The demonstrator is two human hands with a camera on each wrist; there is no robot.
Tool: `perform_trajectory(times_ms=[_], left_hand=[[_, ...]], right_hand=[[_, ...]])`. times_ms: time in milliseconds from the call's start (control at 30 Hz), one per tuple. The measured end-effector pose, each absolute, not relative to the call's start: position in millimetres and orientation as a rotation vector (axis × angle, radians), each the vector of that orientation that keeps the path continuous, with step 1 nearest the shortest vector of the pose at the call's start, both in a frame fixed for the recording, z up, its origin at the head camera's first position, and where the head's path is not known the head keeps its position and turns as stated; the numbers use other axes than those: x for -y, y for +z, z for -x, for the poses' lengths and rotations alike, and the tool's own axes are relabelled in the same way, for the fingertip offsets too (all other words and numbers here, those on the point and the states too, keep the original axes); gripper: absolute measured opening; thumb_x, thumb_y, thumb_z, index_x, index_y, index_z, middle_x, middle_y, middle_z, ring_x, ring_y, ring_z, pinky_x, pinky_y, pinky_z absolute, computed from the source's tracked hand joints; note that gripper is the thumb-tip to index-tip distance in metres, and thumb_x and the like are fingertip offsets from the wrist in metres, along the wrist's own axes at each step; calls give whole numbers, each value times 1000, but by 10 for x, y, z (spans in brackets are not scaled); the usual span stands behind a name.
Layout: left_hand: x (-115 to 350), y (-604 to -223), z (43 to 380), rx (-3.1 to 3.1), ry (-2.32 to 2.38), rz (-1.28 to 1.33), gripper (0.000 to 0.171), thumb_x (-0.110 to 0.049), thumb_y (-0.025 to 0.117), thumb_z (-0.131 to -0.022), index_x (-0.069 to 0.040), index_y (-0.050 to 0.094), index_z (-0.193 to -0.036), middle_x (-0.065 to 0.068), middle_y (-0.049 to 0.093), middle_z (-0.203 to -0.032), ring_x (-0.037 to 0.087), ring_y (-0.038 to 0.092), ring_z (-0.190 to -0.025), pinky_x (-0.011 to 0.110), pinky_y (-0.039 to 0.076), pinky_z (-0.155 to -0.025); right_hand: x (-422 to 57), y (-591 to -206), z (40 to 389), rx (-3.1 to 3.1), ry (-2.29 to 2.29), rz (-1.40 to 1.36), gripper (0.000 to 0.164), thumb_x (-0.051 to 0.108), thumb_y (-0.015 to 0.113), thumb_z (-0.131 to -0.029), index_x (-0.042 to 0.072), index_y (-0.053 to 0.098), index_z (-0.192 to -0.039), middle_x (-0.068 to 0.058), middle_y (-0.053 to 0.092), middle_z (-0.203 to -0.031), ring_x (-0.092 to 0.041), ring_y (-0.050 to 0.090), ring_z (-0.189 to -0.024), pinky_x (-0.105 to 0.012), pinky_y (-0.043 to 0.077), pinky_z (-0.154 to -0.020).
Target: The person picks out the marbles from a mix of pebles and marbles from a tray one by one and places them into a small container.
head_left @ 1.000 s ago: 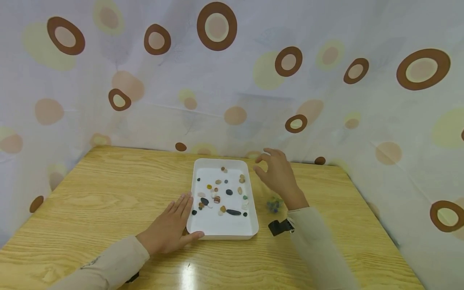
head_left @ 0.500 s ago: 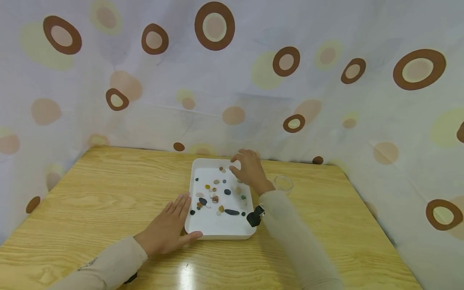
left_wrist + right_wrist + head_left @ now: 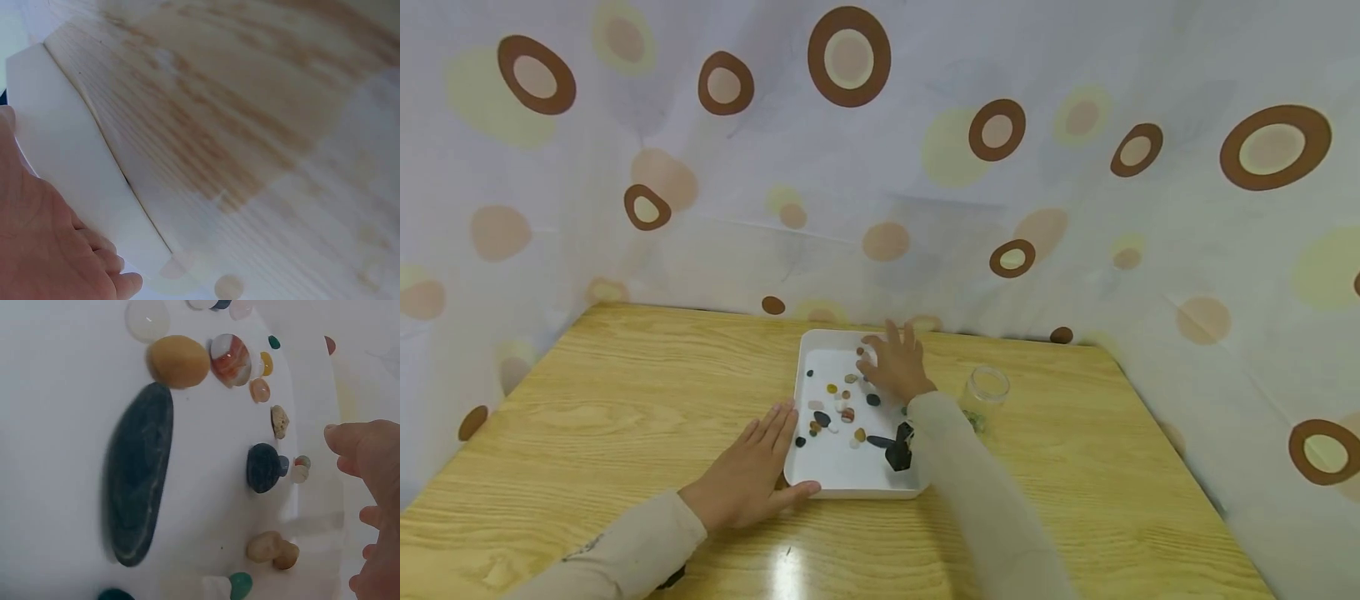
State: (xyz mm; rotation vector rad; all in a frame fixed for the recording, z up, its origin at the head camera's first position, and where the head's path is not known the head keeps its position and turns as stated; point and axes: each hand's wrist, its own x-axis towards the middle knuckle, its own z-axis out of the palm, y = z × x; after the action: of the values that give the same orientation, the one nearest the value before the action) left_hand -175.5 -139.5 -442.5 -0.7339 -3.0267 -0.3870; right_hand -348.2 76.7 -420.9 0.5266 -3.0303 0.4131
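Note:
A white rectangular tray (image 3: 835, 475) with many small pebbles lies on the table. My left hand (image 3: 745, 471) rests along its near left side, fingers straight against the rim, the thumb across the near corner. In the left wrist view the fingers lie beside the tray's wall (image 3: 69, 144). Over the far part of the tray is my right hand (image 3: 895, 364), thumb and forefinger apart, with no stone visible between them. Below it, the right wrist view shows a long dark pebble (image 3: 140, 478), a tan pebble (image 3: 179, 361), a red-and-white striped pebble (image 3: 231, 360) and a round dark pebble (image 3: 262, 467).
A clear jar (image 3: 988, 385) with green and bluish stones at its bottom stands right of the tray, partly behind the right sleeve (image 3: 970, 492). A patterned curtain (image 3: 715, 250) hangs along the table's (image 3: 662, 375) far edge and sides.
My right hand has swung left from above the jar to over the far part of the tray, lowering towards the pebbles, its fingers spreading. The left hand stays on the rim.

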Motion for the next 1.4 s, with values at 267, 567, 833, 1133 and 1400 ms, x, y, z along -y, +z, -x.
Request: perform_trajectory(times_ms=[267,567,833,1133,1400], left_hand=[[1387,-4415,1747,3031,-393,726,99,-71,36,-91,7,18,-150,23,12,-157,37,13,-145,54,20,-114],[1384,-4400,1744,3025,-378,729,98,-70,35,-91,7,18,-149,23,13,-157,37,14,-145,54,21,-114],[1392,-4415,1752,3026,-336,721,99,-71,34,-91,7,18,-150,22,12,-157,36,14,-145,52,20,-115],[1394,-4420,1743,3017,-369,719,98,-70,37,-91,7,20,-149,23,14,-157,37,16,-145,53,21,-114],[1388,-4410,1746,3010,-361,725,98,-70,36,-92,7,20,-149,23,15,-157,37,17,-144,54,22,-113]], right_hand=[[-725,-4350,3493,3114,443,-470,49,40,56,-96,24,49,-141,-15,18,-157,-45,5,-143,-63,14,-111],[-680,-4485,3527,3120,341,-387,50,45,51,-97,27,46,-143,-12,12,-158,-42,2,-144,-63,10,-112],[-657,-4468,3484,3039,486,-379,28,33,60,-94,20,63,-119,-12,18,-156,-41,4,-144,-64,13,-110],[-663,-4572,3496,2916,514,-426,8,29,67,-91,22,70,-92,-15,26,-153,-44,11,-142,-65,19,-107],[-672,-4565,3496,2898,581,-407,9,30,68,-90,23,71,-86,-15,27,-154,-44,11,-142,-65,17,-108]])
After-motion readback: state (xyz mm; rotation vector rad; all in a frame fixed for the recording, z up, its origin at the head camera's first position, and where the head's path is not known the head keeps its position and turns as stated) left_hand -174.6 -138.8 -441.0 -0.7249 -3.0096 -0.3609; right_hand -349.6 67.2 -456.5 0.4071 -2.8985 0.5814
